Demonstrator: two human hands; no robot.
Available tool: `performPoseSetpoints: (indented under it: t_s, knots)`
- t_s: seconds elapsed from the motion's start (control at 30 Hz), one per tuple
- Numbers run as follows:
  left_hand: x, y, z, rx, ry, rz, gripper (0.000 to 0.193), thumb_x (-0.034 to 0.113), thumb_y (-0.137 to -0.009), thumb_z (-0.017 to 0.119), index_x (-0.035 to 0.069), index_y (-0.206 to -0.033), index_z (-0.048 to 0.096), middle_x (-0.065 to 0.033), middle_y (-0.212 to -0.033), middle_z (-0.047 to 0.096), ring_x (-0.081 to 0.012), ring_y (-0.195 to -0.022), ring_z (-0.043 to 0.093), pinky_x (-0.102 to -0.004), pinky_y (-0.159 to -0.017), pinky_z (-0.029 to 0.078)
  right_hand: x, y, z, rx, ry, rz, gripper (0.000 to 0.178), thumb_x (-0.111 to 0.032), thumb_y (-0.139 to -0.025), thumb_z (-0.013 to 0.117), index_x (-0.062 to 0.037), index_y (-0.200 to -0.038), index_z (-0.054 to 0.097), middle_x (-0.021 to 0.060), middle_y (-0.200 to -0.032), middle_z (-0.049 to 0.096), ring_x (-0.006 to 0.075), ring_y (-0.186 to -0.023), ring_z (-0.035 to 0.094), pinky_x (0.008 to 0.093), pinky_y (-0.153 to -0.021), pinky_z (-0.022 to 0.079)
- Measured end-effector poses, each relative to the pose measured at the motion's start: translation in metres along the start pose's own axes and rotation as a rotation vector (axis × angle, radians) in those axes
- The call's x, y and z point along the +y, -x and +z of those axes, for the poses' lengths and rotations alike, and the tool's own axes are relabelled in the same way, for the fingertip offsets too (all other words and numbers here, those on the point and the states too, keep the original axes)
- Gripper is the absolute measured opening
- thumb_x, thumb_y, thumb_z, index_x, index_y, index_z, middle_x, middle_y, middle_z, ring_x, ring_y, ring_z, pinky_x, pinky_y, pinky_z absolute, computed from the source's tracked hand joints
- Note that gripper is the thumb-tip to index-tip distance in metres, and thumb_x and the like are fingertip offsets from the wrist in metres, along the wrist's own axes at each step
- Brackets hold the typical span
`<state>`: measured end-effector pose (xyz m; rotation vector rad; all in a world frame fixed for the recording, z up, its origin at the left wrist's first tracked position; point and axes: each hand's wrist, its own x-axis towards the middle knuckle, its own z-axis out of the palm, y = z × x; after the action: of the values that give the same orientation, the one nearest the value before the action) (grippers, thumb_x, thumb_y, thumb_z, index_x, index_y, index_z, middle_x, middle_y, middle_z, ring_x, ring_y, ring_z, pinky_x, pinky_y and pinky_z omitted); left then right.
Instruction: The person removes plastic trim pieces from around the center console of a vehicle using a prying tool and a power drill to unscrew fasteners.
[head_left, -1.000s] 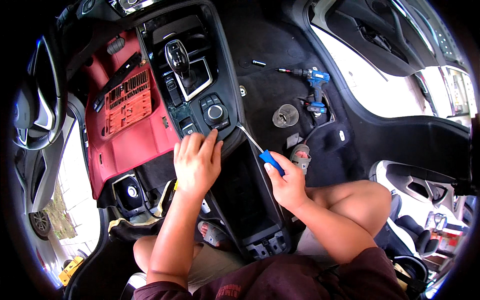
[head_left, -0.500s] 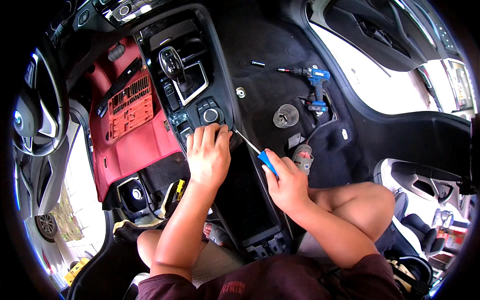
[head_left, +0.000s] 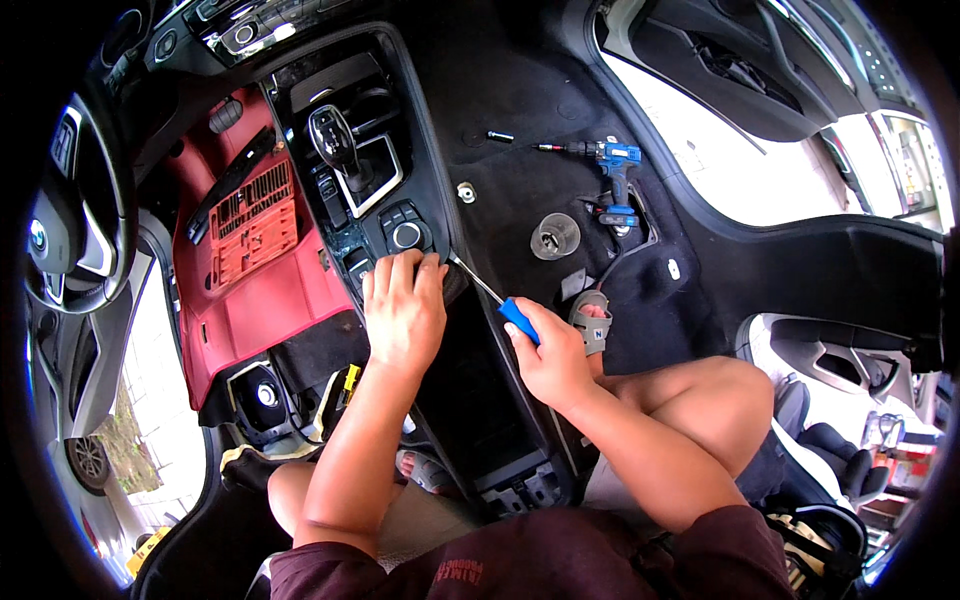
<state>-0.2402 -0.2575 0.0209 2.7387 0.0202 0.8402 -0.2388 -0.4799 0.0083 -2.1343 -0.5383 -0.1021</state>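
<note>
One blue-handled tool (head_left: 507,307), wrapped in the right hand's (head_left: 552,357) fingers, slants up to the centre console's (head_left: 420,190) rear right edge, its very tip hard to make out! Left hand (head_left: 403,318) covers the rear panel, just behind the round knob (head_left: 407,235) (fingertips curled under, so pinching or pressing, can't tell).

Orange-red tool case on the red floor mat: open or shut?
Open: the tool case lies with both halves spread, dark bits exposed in the far half.
</note>
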Motion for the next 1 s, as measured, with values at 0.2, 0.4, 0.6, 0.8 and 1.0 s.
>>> performPoseSetpoints:
  t_s: [0.2, 0.4, 0.6, 0.8, 1.0]
  knots:
    - [0.0, 0.0, 0.0, -0.015, -0.02, -0.023, 0.019, 0.015, -0.096, 0.078, 0.007, -0.112, 0.076, -0.0083, -0.108, 0.069, -0.0315, -0.101, 0.065, -0.045, -0.087, 0.049, 0.01, -0.005, -0.004, -0.267, -0.264, 0.348, 0.029, -0.018, -0.103, 0.072, -0.0033, -0.129, 0.071, 0.0237, -0.115, 0.075, 0.0425, -0.1, 0.075, 0.0458, -0.084, 0.06]
    - [-0.002, 0.0, -0.001, -0.019, -0.025, -0.034, 0.019, 0.016, -0.096, 0.077, 0.007, -0.113, 0.075, -0.0084, -0.108, 0.069, -0.032, -0.102, 0.065, -0.0453, -0.088, 0.049, -0.006, -0.001, 0.001, -0.085, 0.07, 0.076, 0.03, -0.017, -0.103, 0.072, -0.0028, -0.129, 0.07, 0.0226, -0.109, 0.075, 0.0432, -0.096, 0.074, 0.0457, -0.082, 0.06]
    - [0.0, 0.0, 0.001, -0.05, -0.034, -0.036, 0.021, 0.019, -0.096, 0.078, 0.008, -0.114, 0.074, -0.008, -0.111, 0.068, -0.0309, -0.104, 0.064, -0.0457, -0.09, 0.049, -0.025, 0.001, 0.004, 0.016, -0.152, 0.199, 0.023, -0.015, -0.104, 0.072, -0.0019, -0.123, 0.072, 0.0216, -0.096, 0.075, 0.0407, -0.086, 0.076, 0.0416, -0.074, 0.059]
    - [-0.001, -0.001, 0.002, -0.037, -0.034, -0.05, 0.019, 0.016, -0.096, 0.076, 0.008, -0.114, 0.074, -0.008, -0.109, 0.069, -0.0313, -0.102, 0.065, -0.0455, -0.089, 0.048, -0.061, -0.025, -0.025, -0.103, -0.086, 0.34, 0.018, -0.017, -0.104, 0.072, -0.0026, -0.115, 0.074, 0.0223, -0.081, 0.072, 0.0378, -0.07, 0.074, 0.0444, -0.063, 0.055]
    - [0.005, -0.004, -0.002, -0.115, -0.105, -0.071, 0.022, 0.018, -0.098, 0.075, 0.01, -0.119, 0.071, -0.0077, -0.11, 0.069, -0.0311, -0.106, 0.064, -0.0456, -0.091, 0.048, -0.048, -0.018, -0.018, -0.083, -0.147, 0.314, 0.02, -0.018, -0.105, 0.071, -0.0023, -0.118, 0.072, 0.0227, -0.087, 0.074, 0.0385, -0.075, 0.075, 0.0434, -0.067, 0.057]
